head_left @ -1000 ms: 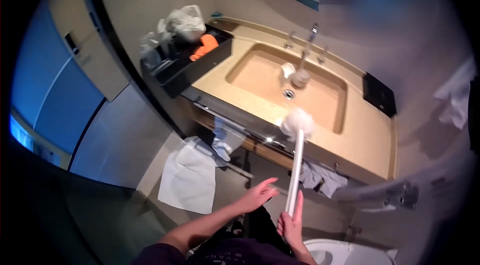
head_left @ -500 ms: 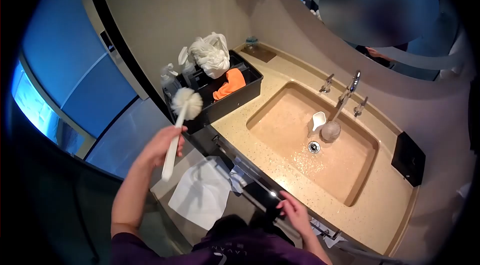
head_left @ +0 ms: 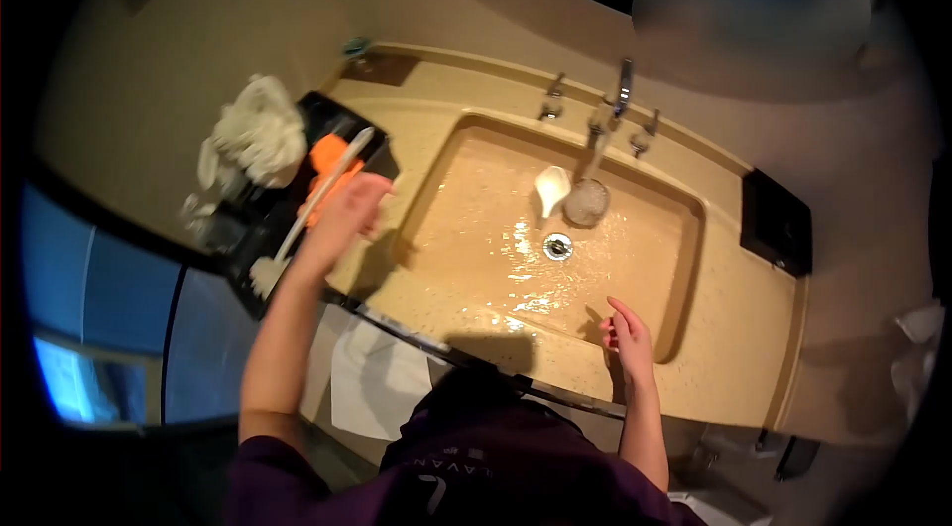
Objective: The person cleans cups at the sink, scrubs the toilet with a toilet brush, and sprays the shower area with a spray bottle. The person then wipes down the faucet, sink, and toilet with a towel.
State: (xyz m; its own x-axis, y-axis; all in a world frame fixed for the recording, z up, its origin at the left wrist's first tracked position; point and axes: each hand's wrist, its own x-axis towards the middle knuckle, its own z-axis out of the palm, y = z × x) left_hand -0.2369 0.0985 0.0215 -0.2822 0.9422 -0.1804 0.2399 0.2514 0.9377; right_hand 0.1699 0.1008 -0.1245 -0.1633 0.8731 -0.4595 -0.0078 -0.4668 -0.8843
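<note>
My view comes from a camera on my head, facing forward and steeply down at the sink (head_left: 451, 258) from close above. The lens is wide and bends the edges, with black around the corners. The faucet (head_left: 623, 90) shows beyond the sink, my shirt (head_left: 496, 457) on its near side. To its left I see the black tray (head_left: 342, 119) and my left hand (head_left: 347, 219); my right hand (head_left: 627, 336) crosses its front edge.

The toilet brush (head_left: 320, 196) is white, the cloth (head_left: 328, 153) orange, the caddy (head_left: 384, 145) black, the countertop (head_left: 729, 328) speckled cream, the sink basin (head_left: 466, 184) tan, the shirt (head_left: 526, 457) purple with pale lettering.
</note>
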